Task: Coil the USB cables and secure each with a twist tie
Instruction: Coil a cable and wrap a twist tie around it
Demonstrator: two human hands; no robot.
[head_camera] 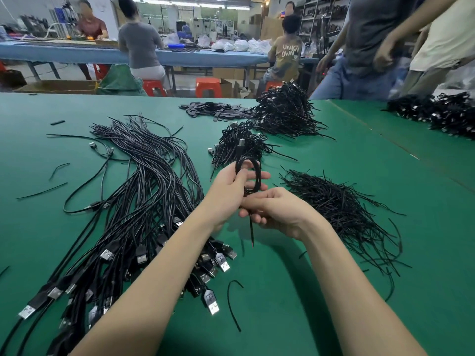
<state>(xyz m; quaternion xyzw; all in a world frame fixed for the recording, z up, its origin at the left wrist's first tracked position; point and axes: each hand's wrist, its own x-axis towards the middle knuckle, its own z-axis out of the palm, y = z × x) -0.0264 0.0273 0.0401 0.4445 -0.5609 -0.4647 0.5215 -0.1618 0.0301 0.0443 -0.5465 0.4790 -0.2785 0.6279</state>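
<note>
left hand: gripping my coiled cable, frame center
right hand: pinching a twist tie just under the coil

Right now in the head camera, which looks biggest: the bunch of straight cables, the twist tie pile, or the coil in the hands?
1. Bunch of straight cables, biggest by far.
2. Twist tie pile.
3. Coil, smallest, held by the left hand and right hand.
</note>
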